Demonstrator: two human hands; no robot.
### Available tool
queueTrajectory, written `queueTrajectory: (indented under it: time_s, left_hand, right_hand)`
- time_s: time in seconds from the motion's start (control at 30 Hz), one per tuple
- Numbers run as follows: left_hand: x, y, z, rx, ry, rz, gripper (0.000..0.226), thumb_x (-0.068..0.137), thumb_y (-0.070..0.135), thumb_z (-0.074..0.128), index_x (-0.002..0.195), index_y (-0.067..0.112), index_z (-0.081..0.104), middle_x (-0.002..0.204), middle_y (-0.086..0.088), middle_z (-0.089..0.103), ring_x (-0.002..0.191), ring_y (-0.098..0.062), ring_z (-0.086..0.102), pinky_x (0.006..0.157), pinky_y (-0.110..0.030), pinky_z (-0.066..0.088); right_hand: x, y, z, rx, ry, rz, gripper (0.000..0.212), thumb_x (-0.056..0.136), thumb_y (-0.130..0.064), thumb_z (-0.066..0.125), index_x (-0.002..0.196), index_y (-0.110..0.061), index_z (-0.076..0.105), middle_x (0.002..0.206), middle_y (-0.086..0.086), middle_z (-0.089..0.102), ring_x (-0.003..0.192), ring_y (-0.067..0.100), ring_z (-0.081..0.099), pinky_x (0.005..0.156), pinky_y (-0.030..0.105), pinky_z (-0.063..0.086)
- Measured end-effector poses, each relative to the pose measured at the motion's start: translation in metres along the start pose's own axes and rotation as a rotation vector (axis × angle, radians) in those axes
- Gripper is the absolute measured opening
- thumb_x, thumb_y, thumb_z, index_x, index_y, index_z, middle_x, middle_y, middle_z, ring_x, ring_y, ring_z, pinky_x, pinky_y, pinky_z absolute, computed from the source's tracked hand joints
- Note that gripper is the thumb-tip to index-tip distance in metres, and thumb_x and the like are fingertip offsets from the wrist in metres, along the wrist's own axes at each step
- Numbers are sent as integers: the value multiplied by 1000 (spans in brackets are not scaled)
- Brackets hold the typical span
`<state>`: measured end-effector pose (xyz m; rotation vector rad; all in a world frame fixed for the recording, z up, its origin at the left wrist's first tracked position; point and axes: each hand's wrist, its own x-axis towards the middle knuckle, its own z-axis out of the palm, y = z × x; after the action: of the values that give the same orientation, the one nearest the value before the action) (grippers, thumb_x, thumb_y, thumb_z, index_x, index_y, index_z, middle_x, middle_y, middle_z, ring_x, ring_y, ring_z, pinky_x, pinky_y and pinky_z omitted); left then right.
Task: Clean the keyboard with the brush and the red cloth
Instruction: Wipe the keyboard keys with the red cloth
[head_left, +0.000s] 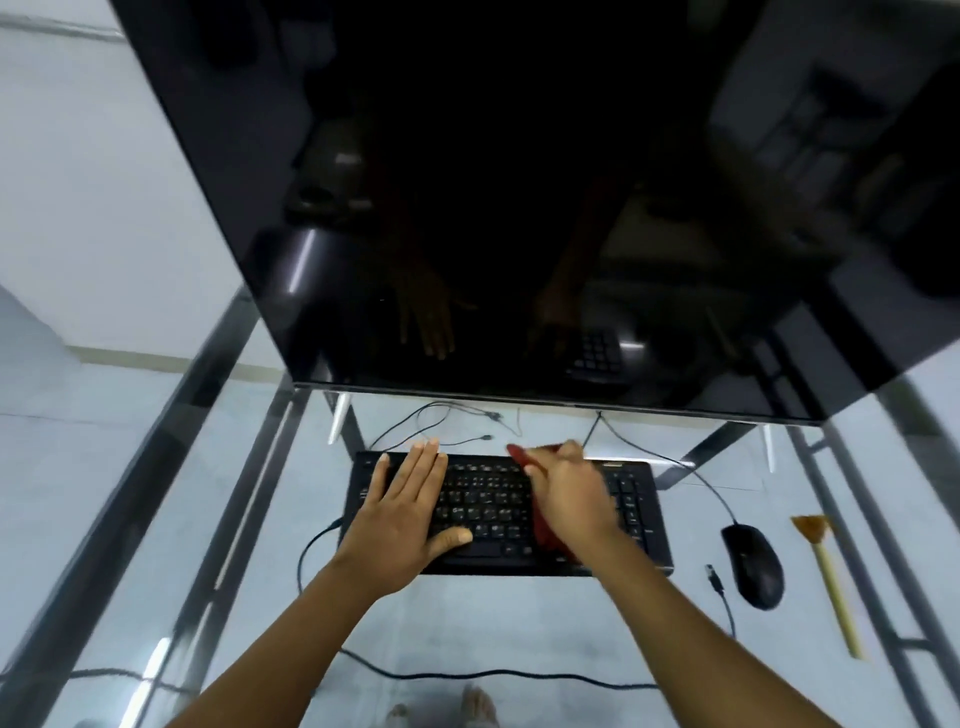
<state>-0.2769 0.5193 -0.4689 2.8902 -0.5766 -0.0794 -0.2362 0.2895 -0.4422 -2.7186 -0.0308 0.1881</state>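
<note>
The right hand (566, 493) clutches the red cloth (545, 525) on the keyboard (498, 506), whose length runs leftward toward the flat, released left hand (410, 512).

A black keyboard (506, 514) lies on a glass table (156, 467). The left hand (402, 519) lies flat on the keys, fingers spread. The right hand (569, 493) presses a red cloth (543, 525) onto the keys; the cloth pokes out past the fingers. A big dark screen (493, 182) stands behind the keyboard. To the right sits a black mouse (753, 564), and next to it lies a brush (826, 577), not touched. Black wires (467, 675) run over the table. Bare toes (475, 701) show through the glass.
</note>
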Motion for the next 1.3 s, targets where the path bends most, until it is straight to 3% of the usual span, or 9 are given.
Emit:
queueTrajectory:
  time_s: [0.13,0.3,0.47,0.67,0.83,0.93,1.03,1.23,1.3]
  left_hand:
    - [31,35,9,-5,12,108,92,90,76,23,151,7,22,160,-7,13,148,-20,6,115,-46,2]
    - [55,55,19,24,-13,148,93,89,77,16,152,8,17,161,-6,7,148,-19,0,114,-48,-1]
    - [46,56,29,44,-9,148,86,93,71,21,151,8,20,161,-6,12,148,-17,2,114,-47,3]
    - [49,62,27,53,1,160,84,94,70,21,151,8,22,160,-7,14,148,-18,6,115,-48,6]
    - [50,62,27,77,-6,163,88,92,73,24,150,6,24,159,-9,17,148,-21,11,114,-50,8]
    - [58,66,26,70,-14,190,90,91,74,24,151,7,22,160,-8,15,148,-20,8,114,-48,6]
    - [56,63,27,70,-22,184,91,91,75,24,151,8,20,161,-6,11,149,-19,4,115,-47,5]
    - [54,65,30,60,-32,181,91,90,75,24,152,8,17,161,-5,10,149,-18,3,116,-48,5]
    - [57,68,30,53,-31,187,91,90,75,24,152,9,18,161,-5,11,149,-18,3,116,-47,5]
  right_hand:
    - [-35,10,-4,-29,-54,-213,35,97,-35,50,131,-33,54,114,6,49,86,27,65,77,37,57]
    - [-11,46,-28,-98,245,-26,30,93,-34,56,121,-27,64,104,4,52,92,23,56,83,39,51]
    - [-54,33,8,-119,117,-302,34,86,-34,64,119,-31,54,104,-2,54,91,22,57,69,36,51]
    - [-32,81,-39,-89,275,-15,20,88,-61,51,92,-44,60,103,-6,57,93,16,59,84,39,51]
    - [-50,69,-25,-127,74,-262,14,93,-47,49,97,-34,53,102,-7,56,85,12,60,70,32,50]
    - [-36,94,-49,-172,189,-15,25,90,-53,51,86,-28,51,87,-4,64,72,19,63,60,32,47]
    - [-21,104,-54,67,306,294,16,96,-29,49,105,-29,63,97,-6,52,79,19,57,73,32,51]
    - [-41,60,-16,31,93,-138,12,94,-38,47,101,-39,57,102,-2,60,78,13,51,69,30,46]
    - [-37,71,-33,128,132,40,12,91,-46,48,93,-35,53,99,-4,62,77,16,55,72,34,49]
